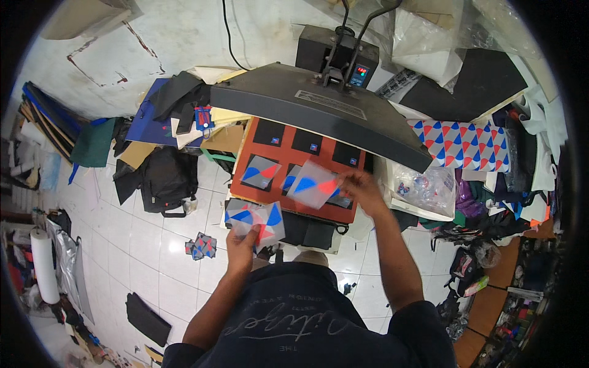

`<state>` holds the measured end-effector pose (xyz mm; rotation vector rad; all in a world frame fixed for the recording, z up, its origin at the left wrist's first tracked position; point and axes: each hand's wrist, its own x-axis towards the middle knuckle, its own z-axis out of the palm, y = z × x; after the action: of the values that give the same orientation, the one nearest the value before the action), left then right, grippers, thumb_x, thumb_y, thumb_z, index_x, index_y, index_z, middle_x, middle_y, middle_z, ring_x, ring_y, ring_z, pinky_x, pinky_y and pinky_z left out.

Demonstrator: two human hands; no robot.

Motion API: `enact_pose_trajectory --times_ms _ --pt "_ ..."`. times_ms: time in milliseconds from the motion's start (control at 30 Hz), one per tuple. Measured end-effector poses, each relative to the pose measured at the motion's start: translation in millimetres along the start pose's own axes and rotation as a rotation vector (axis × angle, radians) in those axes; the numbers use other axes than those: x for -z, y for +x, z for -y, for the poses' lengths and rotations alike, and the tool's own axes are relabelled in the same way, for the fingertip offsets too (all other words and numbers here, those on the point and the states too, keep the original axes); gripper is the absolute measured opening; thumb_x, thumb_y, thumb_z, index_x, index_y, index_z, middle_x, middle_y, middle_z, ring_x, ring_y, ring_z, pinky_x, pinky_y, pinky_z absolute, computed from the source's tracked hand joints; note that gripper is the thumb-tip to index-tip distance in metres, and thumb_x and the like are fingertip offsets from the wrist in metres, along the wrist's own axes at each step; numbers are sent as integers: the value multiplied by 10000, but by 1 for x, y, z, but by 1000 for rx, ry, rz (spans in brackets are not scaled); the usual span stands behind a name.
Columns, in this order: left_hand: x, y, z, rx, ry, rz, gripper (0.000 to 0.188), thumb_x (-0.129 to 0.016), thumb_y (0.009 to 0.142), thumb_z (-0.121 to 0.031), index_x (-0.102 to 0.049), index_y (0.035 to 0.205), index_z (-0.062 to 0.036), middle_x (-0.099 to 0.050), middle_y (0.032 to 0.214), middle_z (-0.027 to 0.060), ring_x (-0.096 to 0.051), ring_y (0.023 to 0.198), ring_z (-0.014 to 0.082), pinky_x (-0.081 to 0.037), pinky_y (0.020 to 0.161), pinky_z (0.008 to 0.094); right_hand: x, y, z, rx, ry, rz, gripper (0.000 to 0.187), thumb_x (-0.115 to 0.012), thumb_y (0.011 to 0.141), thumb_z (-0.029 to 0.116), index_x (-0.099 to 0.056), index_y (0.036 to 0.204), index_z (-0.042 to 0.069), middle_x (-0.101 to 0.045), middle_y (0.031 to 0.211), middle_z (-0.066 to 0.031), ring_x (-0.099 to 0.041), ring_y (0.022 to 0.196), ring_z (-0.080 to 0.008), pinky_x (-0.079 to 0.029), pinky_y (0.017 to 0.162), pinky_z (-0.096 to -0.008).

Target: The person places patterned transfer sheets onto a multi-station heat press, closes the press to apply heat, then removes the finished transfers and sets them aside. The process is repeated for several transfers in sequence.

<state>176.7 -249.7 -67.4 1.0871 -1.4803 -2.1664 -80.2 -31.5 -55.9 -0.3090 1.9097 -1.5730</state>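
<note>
My left hand [242, 242] grips a small fan of translucent transfer sheets [268, 219] printed with blue and red shapes, in front of a heat press. Between the fingers of my right hand [363, 189] is a single transfer sheet [307, 190], held over the press's orange-red pad [245, 187]. Black fabric pieces [268, 133] with small blue-and-red marks lie in rows on that pad. Another transfer sheet [260, 172] rests on the left piece of the near row. The sheet in my right hand partly hides the middle piece. Above the pad, the dark upper plate [319, 101] is raised.
An open box [423, 187] with a clear plastic bag stands right of the press. A patterned printed sheet [460, 145] lies behind it. On the tiled floor to the left are a black bag [169, 181], a small pile of printed pieces [202, 246] and folded black cloth [148, 319].
</note>
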Motion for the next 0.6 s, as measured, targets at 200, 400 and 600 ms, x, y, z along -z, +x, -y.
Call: enact_pose_trajectory --times_ms 200,400,600 --pt "14 3 7 51 -20 2 266 -680 901 -87 -607 1137 10 -685 1038 94 -646 921 177 -498 826 308 151 106 -88 63 -105 -301 219 -674 893 261 -665 978 59 -641 818 -42 -597 753 -157 -485 673 -337" --pt "42 -4 6 12 69 -31 216 -668 898 -60 -621 1094 17 -690 1012 96 -653 876 165 -507 789 295 164 146 -111 315 -681 -487 221 -670 894 259 -667 986 58 -648 836 -53 -603 773 -175 -487 692 -349" --pt "50 -10 10 38 109 -84 190 -671 897 -57 -632 1070 11 -694 989 83 -656 849 161 -515 769 290 159 154 -127 504 -867 -583 224 -666 895 256 -669 994 56 -654 853 -65 -609 792 -194 -489 711 -361"
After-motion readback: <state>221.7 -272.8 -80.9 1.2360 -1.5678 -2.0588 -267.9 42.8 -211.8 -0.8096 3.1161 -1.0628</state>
